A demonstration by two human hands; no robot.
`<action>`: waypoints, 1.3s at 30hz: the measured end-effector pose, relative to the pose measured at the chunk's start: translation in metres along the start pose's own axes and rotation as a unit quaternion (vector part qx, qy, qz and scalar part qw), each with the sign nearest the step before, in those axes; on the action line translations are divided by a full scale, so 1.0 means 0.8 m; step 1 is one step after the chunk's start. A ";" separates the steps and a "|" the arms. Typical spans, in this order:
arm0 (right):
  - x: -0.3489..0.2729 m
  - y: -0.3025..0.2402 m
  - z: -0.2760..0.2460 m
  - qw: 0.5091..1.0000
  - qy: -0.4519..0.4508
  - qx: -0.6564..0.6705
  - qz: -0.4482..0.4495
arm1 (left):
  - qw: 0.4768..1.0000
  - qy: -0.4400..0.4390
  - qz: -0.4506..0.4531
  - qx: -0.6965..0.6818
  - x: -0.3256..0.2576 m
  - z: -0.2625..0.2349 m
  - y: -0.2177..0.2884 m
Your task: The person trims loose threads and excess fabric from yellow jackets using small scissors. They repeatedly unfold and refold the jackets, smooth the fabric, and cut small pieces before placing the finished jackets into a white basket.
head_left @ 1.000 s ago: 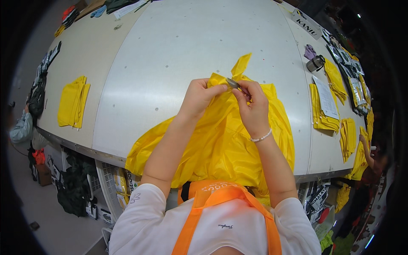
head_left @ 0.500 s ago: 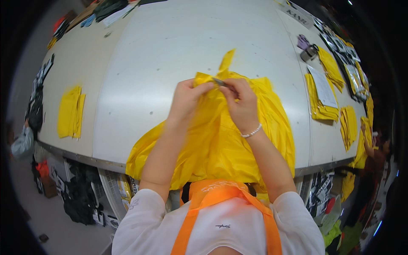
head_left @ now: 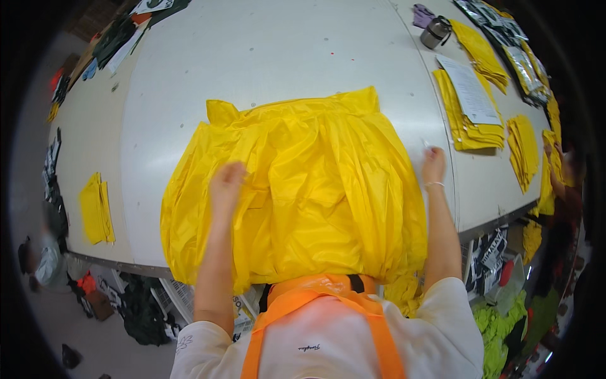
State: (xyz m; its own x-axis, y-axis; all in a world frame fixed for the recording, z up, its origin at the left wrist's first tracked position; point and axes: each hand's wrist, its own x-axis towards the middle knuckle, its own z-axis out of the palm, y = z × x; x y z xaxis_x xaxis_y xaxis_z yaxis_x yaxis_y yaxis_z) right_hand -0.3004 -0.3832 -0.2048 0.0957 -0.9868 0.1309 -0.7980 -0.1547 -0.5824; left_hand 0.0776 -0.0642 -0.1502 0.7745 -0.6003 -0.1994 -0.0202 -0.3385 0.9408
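A shiny yellow garment (head_left: 309,183) lies spread over the table's near side, its gathered upper edge turned away from me and its lower part against my orange apron. Above its left half is my left hand (head_left: 227,183), fingers curled and smeared by motion; whether it grips the cloth I cannot tell. Beyond the garment's right side, over the bare tabletop, my right hand (head_left: 433,165) is closed, with a small pale, blurred bit showing at its fingertips.
Folded yellow garments (head_left: 95,208) lie at left. On the right are a yellow stack (head_left: 461,120) under a paper sheet (head_left: 468,88), another folded yellow bundle (head_left: 522,151), a metal flask (head_left: 435,31) and a purple cloth (head_left: 422,15). Another person's arm (head_left: 558,174) shows at far right.
My hands have parted, the right one swinging out to the right. The raised yellow edge was let go and the garment now lies spread out. The dark small tool no longer shows clearly.
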 end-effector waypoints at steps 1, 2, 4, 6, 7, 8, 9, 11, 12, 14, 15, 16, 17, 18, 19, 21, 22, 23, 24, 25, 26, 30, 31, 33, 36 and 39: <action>0.024 0.062 -0.008 0.999 0.027 -0.040 0.012 | 0.997 -0.056 -0.004 0.048 -0.015 0.030 -0.026; 0.043 0.129 -0.015 0.993 0.020 -0.109 0.035 | 0.990 -0.117 -0.079 0.025 -0.035 0.069 -0.017; 0.057 0.172 -0.027 0.988 0.049 -0.136 0.049 | 0.980 -0.159 -0.118 0.011 -0.056 0.124 -0.014; 0.056 0.148 -0.030 0.953 0.148 -0.261 -0.049 | 0.976 -0.155 -0.153 0.008 -0.063 0.172 -0.003; 0.049 0.134 -0.028 0.921 0.201 -0.321 -0.095 | 0.977 -0.145 -0.155 0.018 -0.062 0.195 -0.004; 0.041 0.130 -0.022 0.962 0.120 -0.209 -0.132 | 0.978 -0.139 -0.155 0.028 -0.060 0.219 -0.005; 0.030 0.117 -0.012 0.981 0.035 -0.091 -0.168 | 0.979 -0.124 -0.157 0.046 -0.055 0.240 -0.013; -0.031 0.056 0.003 0.975 -0.191 0.065 -0.098 | 0.979 -0.103 -0.159 0.080 -0.047 0.279 -0.027; -0.065 0.034 0.013 0.955 -0.254 0.105 -0.116 | 0.984 -0.123 -0.124 0.030 -0.048 0.296 -0.017; -0.124 -0.011 0.026 0.905 -0.304 0.281 -0.103 | 0.983 -0.157 -0.051 -0.076 -0.058 0.316 0.010; -0.150 -0.040 0.020 0.906 -0.291 0.279 -0.128 | 0.986 -0.151 -0.055 -0.053 -0.067 0.318 0.020; -0.166 -0.060 0.013 0.906 -0.279 0.277 -0.156 | 0.988 -0.143 -0.057 -0.031 -0.076 0.314 0.029; -0.171 -0.062 0.005 0.864 -0.314 0.381 -0.095 | 0.989 -0.132 -0.060 -0.010 -0.085 0.303 0.038; -0.170 -0.054 -0.004 0.807 -0.345 0.478 -0.030 | 0.982 -0.143 -0.078 -0.094 -0.096 0.284 0.053; -0.169 -0.047 -0.011 0.734 -0.375 0.565 0.035 | 0.968 -0.152 -0.094 -0.178 -0.109 0.256 0.069; -0.156 -0.030 -0.022 0.812 -0.340 0.474 0.003 | 0.932 -0.199 -0.127 -0.276 -0.153 0.198 0.114; -0.158 -0.036 -0.026 0.834 -0.333 0.440 -0.009 | 0.915 -0.237 -0.148 -0.291 -0.187 0.171 0.134; -0.170 -0.062 -0.026 0.841 -0.334 0.425 -0.040 | 0.899 -0.306 -0.092 -0.300 -0.223 0.147 0.135; -0.189 -0.093 -0.021 0.842 -0.337 0.416 -0.069 | 0.876 -0.372 -0.035 -0.305 -0.255 0.122 0.134; -0.209 -0.126 -0.014 0.840 -0.346 0.407 -0.097 | 0.856 -0.443 0.031 -0.263 -0.286 0.093 0.149; -0.231 -0.151 -0.021 0.849 -0.328 0.397 -0.119 | 0.813 -0.531 0.099 -0.217 -0.311 0.072 0.171; -0.323 -0.188 -0.052 0.894 -0.275 0.319 -0.152 | 0.675 -0.665 0.224 -0.228 -0.389 -0.025 0.185; -0.336 -0.174 -0.076 0.916 -0.247 0.283 -0.141 | 0.697 -0.613 0.276 -0.251 -0.407 -0.048 0.186; -0.358 -0.120 -0.151 0.967 -0.165 0.173 -0.092 | 0.724 -0.536 0.333 -0.277 -0.435 -0.083 0.177; -0.391 -0.032 -0.305 0.999 -0.047 -0.014 0.011 | 0.765 -0.524 0.304 -0.218 -0.467 -0.082 0.147; -0.458 -0.002 -0.495 0.980 0.005 -0.188 0.063 | 0.775 -0.532 0.341 0.004 -0.516 -0.045 0.112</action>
State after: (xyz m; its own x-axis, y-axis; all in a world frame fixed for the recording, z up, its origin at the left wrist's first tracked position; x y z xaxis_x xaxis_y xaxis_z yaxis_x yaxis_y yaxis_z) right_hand -0.5700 -0.0023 0.0662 -0.0216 -0.9961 0.0850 -0.9664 -0.0010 -0.2570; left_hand -0.2211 0.1795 0.0263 -0.3774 -0.8979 0.2265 -0.2031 0.3189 0.9258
